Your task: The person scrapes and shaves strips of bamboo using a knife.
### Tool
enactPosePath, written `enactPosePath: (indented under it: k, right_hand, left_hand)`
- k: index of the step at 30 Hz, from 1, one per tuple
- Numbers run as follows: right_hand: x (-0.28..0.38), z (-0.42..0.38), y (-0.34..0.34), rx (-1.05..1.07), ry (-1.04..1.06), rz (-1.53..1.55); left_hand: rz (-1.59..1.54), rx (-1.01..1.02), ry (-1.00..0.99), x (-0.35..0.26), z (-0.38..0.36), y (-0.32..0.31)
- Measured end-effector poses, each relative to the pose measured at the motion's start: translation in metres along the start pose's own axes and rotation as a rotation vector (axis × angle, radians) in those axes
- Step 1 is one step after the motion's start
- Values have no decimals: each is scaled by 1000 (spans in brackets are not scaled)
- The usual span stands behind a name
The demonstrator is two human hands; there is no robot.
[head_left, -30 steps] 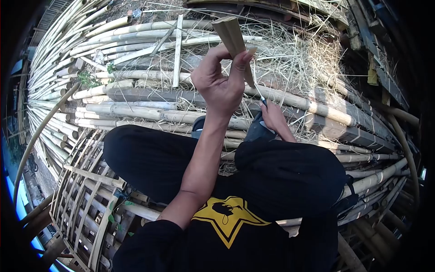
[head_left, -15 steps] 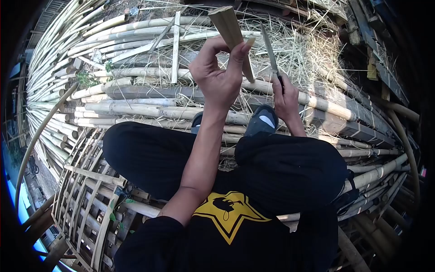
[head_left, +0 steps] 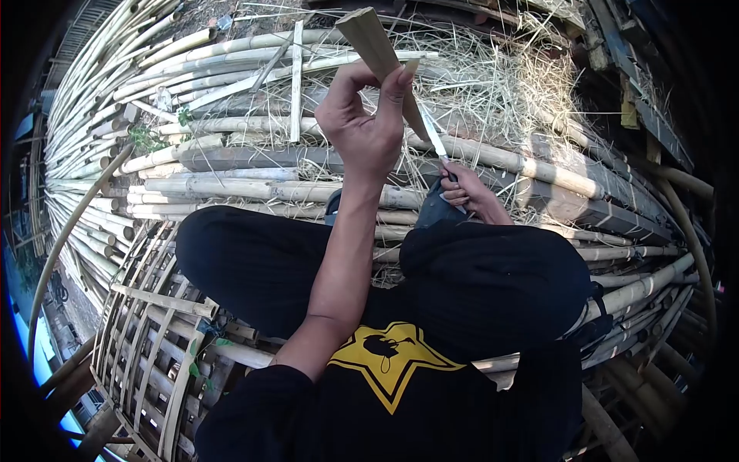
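Note:
My left hand is closed round a flat wooden strip, which slants from upper left down toward the right. Its wide end points away from me, and its narrow lower end shows below my thumb. Gripped by its dark handle, a knife is in my right hand, lower and to the right. The bright blade angles up and left, overlapping the lower end of the strip in this view. My right hand is close above a shoe.
Bamboo poles run across the ground under my feet, with more stacked at the left. Loose shavings cover the area ahead. A thin light slat lies across the poles. A woven bamboo lattice is at lower left.
My right hand has come down and left with the knife, bringing the blade to the strip's lower end. My left hand and the strip have shifted slightly left.

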State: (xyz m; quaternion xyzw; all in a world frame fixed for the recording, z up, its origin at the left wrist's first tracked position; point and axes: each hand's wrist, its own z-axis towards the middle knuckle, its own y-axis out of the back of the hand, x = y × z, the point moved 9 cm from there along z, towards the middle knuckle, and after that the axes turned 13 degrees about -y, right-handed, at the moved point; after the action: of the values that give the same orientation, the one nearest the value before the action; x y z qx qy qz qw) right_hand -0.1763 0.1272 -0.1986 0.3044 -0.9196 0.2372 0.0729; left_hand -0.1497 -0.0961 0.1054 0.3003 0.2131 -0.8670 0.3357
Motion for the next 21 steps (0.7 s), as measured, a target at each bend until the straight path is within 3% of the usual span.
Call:
enactPosePath:
  k: [2,4,7,13,14,16,17,18,21]
  right_hand:
    - [-7,12,23,-32,-13,291]
    - [5,2,15,22,64,229]
    - [68,-63,7,-758,534,-711]
    - [92,-112,-23,-770,803,-464]
    - [92,-108,-21,-767,807,-466]
    - [78,-88,4,-1145,529,-849]
    - [65,-62,30,-1112,351,-1041]
    - [64,-71,23,-1116,357,-1037]
    - [76,-128,-7,-1239,824,-768]
  left_hand:
    - [-13,0,7,-1,1,0]
    - [-8,-45,22,3,0,8]
    - [-53,-118,61,7,-2,10]
    - [-65,-132,96,8,-2,12]
    - [-64,-134,92,7,-1,13]
    - [-59,-141,103,6,-1,16]
    - [-61,-141,104,4,-3,16]
    - [-66,-144,101,4,-4,17]
    - [-59,-160,95,11,0,21]
